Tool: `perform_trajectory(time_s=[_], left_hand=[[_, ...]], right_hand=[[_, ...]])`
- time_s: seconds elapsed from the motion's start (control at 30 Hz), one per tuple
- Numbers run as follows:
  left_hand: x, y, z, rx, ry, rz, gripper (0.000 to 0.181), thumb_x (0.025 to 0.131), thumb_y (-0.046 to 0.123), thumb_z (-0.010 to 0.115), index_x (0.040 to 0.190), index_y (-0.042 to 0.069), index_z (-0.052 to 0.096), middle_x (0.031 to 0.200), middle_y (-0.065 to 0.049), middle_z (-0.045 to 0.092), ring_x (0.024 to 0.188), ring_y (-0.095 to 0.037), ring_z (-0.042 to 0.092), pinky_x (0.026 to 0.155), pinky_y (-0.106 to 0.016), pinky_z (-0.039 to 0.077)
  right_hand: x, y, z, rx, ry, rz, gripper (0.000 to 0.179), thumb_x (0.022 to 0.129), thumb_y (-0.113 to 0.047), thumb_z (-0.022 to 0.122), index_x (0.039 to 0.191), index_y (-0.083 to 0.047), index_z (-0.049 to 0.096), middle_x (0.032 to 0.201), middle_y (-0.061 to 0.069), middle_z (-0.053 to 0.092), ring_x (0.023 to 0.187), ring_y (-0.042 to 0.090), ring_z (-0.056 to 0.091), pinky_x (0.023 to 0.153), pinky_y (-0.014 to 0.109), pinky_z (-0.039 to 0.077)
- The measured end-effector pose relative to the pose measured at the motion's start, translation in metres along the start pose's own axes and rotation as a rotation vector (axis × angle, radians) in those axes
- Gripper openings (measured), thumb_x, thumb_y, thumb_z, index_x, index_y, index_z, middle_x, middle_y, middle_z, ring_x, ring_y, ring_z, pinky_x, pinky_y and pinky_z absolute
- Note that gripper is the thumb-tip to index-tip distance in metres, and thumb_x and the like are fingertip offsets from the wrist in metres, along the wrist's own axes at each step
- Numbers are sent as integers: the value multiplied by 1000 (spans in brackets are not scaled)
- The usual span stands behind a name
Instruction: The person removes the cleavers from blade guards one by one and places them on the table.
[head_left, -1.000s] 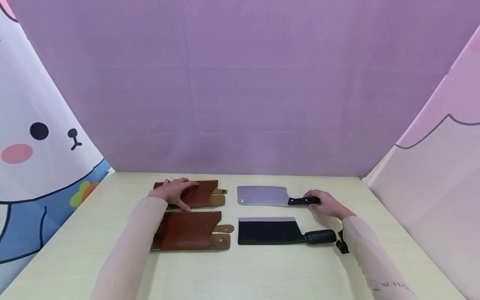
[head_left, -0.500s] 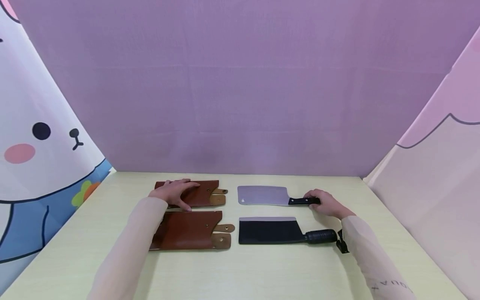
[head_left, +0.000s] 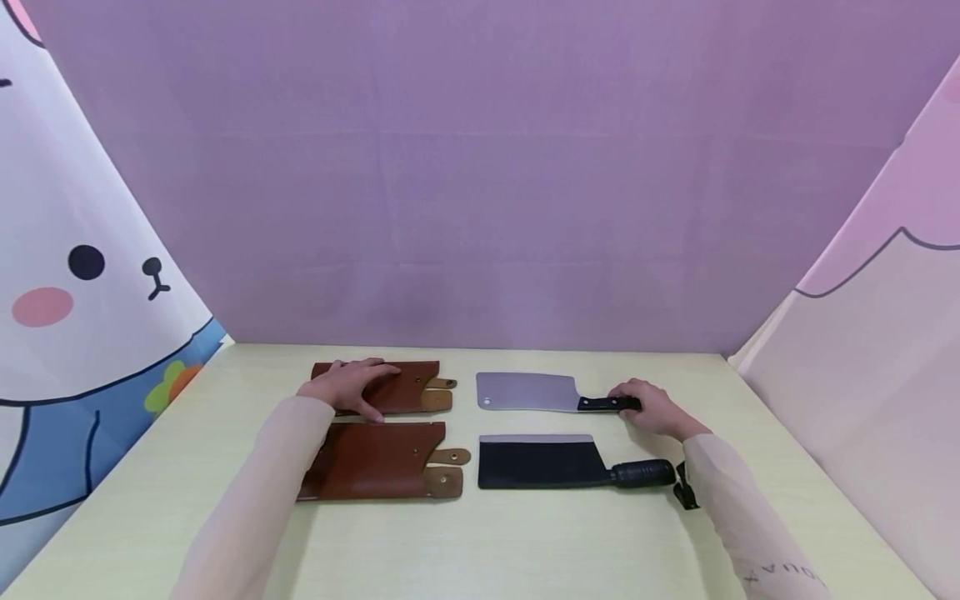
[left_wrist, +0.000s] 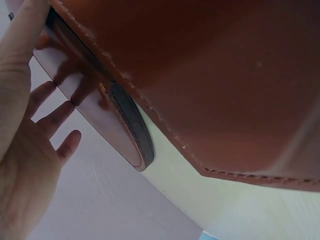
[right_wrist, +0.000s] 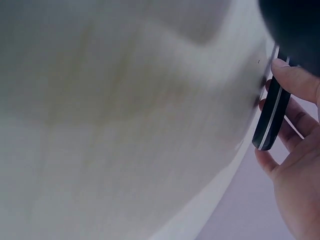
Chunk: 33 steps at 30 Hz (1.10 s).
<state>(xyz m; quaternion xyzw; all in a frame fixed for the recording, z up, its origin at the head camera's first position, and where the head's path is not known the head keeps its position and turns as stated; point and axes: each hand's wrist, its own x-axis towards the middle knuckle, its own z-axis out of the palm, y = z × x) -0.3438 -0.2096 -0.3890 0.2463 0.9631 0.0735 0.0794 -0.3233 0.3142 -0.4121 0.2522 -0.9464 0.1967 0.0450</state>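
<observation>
My left hand [head_left: 348, 386] lies over the far brown leather knife sheath [head_left: 397, 387], fingers spread, thumb at its near edge. In the left wrist view, the fingers [left_wrist: 47, 122] look fairly straight along the sheath's far edge. A second, larger leather sheath [head_left: 382, 462] lies nearer me. Its stitched brown side fills much of the left wrist view. On the right, my right hand [head_left: 654, 407] holds the black handle of a silver cleaver [head_left: 527, 392] between thumb and fingers. The blade is flat on the table, pointing left. A black-bladed cleaver [head_left: 542, 463] lies in front of it.
Both sheaths have tan snap straps [head_left: 448, 457] on their right ends, facing the blades. The pale table [head_left: 480, 546] ends at a purple backdrop [head_left: 480, 183]. Cartoon-printed cloth [head_left: 82, 333] hangs at the left, and a pink and white cloth [head_left: 877, 358] at the right.
The head view has shifted very slightly. Both hands, the sheaths and the cleavers keep their places.
</observation>
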Motion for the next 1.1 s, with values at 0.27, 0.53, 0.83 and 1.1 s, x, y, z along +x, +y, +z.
perform_trajectory(time_s=[0.27, 0.53, 0.83, 1.1], left_hand=[[1, 0, 2, 34, 24, 22, 89, 66, 53, 74, 140, 21, 37, 143, -12, 36, 130, -33, 36, 97, -67, 22], [-3, 4, -1, 34, 43, 48, 88, 66, 53, 73, 140, 20, 38, 142, -11, 38, 129, -31, 39, 96, -63, 25], [-15, 7, -10, 29, 34, 46, 84, 71, 52, 70, 140, 19, 37, 143, -12, 36, 127, -32, 40, 95, -61, 27], [-30, -4, -14, 46, 75, 44, 74, 77, 43, 69, 139, 16, 39, 139, -16, 40, 125, -35, 41, 92, -64, 26]], right_hand=[[-2, 4, 1, -21, -5, 6, 26, 79, 1, 61, 105, -4, 63, 97, 10, 61, 91, 27, 55, 81, 52, 42], [-2, 1, -1, -46, -33, 14, 30, 79, 0, 62, 109, -3, 61, 101, 11, 60, 96, 31, 56, 82, 57, 40], [-4, -6, -6, -44, -43, 6, 36, 80, -1, 62, 115, 1, 57, 108, 17, 60, 104, 37, 54, 86, 60, 38], [-14, -13, -16, -47, 0, 32, 39, 82, -8, 62, 119, 1, 54, 113, 19, 58, 106, 40, 51, 87, 64, 32]])
